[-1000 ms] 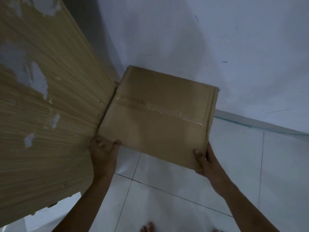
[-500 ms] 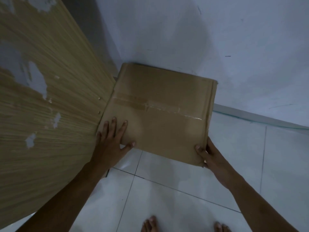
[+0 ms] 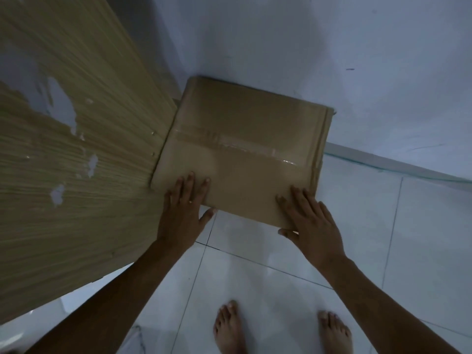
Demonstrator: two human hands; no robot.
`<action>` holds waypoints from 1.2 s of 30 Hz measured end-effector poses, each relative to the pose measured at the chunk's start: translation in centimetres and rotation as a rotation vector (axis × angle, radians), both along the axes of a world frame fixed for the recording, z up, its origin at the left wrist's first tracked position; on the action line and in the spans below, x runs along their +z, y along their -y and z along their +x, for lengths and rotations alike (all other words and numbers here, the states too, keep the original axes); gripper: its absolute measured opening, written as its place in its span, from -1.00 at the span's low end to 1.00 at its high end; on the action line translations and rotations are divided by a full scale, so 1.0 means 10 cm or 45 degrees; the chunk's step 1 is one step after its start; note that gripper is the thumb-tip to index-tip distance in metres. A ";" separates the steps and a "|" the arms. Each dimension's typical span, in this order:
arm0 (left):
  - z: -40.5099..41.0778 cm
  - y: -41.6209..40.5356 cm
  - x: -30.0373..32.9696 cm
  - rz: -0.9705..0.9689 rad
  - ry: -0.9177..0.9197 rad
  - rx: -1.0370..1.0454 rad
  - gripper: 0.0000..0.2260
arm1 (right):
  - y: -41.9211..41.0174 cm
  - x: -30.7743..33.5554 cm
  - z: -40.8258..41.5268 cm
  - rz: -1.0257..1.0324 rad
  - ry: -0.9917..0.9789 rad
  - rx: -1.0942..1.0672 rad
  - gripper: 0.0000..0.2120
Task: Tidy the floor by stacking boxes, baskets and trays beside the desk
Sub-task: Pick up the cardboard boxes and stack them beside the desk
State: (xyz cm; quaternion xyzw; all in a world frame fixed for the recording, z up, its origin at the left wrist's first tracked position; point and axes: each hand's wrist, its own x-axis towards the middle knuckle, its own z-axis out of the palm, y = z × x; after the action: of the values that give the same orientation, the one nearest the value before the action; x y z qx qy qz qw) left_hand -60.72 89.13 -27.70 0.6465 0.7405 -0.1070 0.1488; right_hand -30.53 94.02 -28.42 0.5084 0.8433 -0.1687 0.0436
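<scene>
— Where is the box (image 3: 245, 154)?
— In the corner, touching the desk (image 3: 76, 175) on its left.
— And the hands?
— The left hand (image 3: 182, 213) and right hand (image 3: 311, 223) lie flat on its near edge, fingers (image 3: 190, 185) straight.

- Dim, bluish light over everything you see.
- Wall (image 3: 332, 47) at the far side: plain pale paint, a few small dark marks on it.
- Floor (image 3: 421, 238): glossy white tiles with thin dark grout lines.
- Pale skirting strip (image 3: 383, 162) where they meet, on your right.
- On your left, desk side panel (image 3: 76, 175): wood-grain laminate, chipped in white patches.
</scene>
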 end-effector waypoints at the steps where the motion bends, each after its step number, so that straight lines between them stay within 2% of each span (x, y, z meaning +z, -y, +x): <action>1: 0.01 -0.02 0.01 -0.014 -0.008 -0.001 -0.35 | -0.01 0.01 -0.02 -0.002 0.011 -0.006 -0.21; 7: 0.21 -0.08 0.25 -0.108 -0.076 0.168 -0.35 | 0.00 0.22 -0.14 -0.156 0.061 -0.062 -0.25; 12: 0.45 -0.05 0.77 -0.067 0.135 0.193 -0.46 | -0.17 0.78 -0.17 -0.280 -0.004 -0.012 -0.41; 15: 0.57 -0.01 1.25 0.038 0.284 0.253 -0.59 | -0.27 1.28 -0.11 -0.253 -0.057 0.038 -0.54; 19: 0.69 0.11 2.03 0.329 0.385 0.259 -0.69 | -0.37 2.03 -0.06 -0.129 -0.175 0.116 -0.64; 26: 0.77 0.65 3.50 0.539 0.435 0.354 -0.70 | -0.31 3.50 -0.19 0.033 -0.376 0.453 -0.84; 32: 1.03 1.56 4.61 0.717 0.330 0.595 -0.73 | 0.03 4.45 -0.49 0.139 -0.557 0.833 -0.66; 36: 1.31 2.37 5.09 0.804 0.293 0.844 -0.76 | 0.50 4.93 -0.70 0.106 -0.632 1.121 -0.67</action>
State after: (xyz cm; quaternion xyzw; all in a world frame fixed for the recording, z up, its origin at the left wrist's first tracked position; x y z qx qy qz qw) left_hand -47.64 65.46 23.21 0.3964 0.8822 0.2489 0.0522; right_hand -37.57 89.06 20.86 0.0505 0.9686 -0.2165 -0.1115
